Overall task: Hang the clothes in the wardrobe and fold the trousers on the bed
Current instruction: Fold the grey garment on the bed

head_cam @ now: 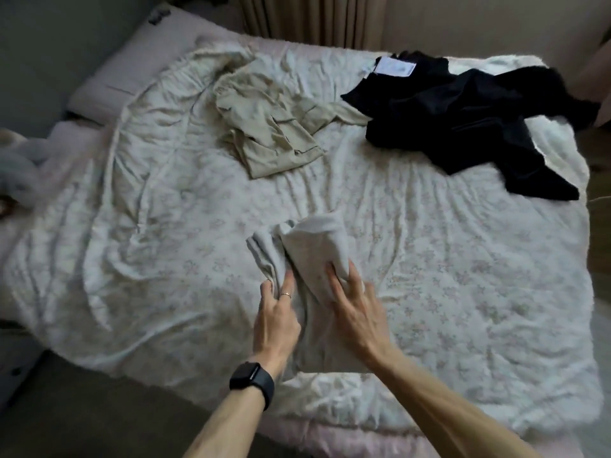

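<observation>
Grey-white and soft, the pale grey garment (310,246) lies bunched on the near middle of the floral duvet (463,309), with both hands on its near end. The left hand (276,312), wearing a dark watch (253,380) at the wrist and a ring (286,295), has its fingertips sunk in the folds. Blur hides whether it pinches the cloth or only presses it. The right hand (357,309) lies beside it with fingers straight and spread on the raised fold, grasping nothing.

The cloth looks light, limp and likely to slump, so it probably has to be smoothed flat. It is best taken at a hem or waistband edge with both hands apart, not by the bunched middle. Whether it is trousers or a top cannot be told from here.

Further up the duvet, well apart from the hands, the beige trousers (274,133) lie roughly folded, pockets showing. To their right, a black garment (463,120) sprawls unfolded, a white label (395,66) at its far edge; it looks heavier and may suit hanging. A pillow (132,71) sits far left, and a curtain (314,18) hangs beyond.
</observation>
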`<move>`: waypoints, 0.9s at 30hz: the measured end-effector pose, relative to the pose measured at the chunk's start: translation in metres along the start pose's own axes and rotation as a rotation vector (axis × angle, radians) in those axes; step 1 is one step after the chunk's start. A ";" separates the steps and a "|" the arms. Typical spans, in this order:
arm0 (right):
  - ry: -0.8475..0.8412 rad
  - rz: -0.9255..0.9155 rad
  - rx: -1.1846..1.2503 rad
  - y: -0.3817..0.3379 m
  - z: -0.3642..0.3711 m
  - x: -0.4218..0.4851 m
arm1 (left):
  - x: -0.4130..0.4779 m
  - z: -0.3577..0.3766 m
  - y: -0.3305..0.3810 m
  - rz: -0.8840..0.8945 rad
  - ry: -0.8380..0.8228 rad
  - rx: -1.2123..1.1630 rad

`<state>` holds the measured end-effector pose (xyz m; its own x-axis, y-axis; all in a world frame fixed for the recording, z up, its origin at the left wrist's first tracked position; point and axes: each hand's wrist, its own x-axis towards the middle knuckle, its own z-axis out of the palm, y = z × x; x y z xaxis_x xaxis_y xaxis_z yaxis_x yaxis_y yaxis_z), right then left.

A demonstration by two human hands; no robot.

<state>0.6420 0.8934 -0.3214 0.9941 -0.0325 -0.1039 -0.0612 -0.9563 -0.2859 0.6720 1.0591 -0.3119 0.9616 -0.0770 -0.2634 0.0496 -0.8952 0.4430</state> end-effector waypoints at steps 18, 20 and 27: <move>0.472 -0.835 0.572 -0.169 -0.350 -0.035 | -0.230 -0.341 0.166 -0.260 1.006 0.520; 0.480 -0.936 0.641 -0.197 -0.372 -0.054 | -0.267 -0.366 0.171 -0.339 1.089 0.549; 0.419 -1.226 0.882 -0.288 -0.427 -0.173 | -0.439 -0.427 0.166 -0.612 1.312 0.634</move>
<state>0.5266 1.0507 0.1856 0.4197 0.3890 0.8201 0.8901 0.0007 -0.4559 0.3730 1.1319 0.2426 0.4106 0.4673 0.7829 0.7089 -0.7036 0.0482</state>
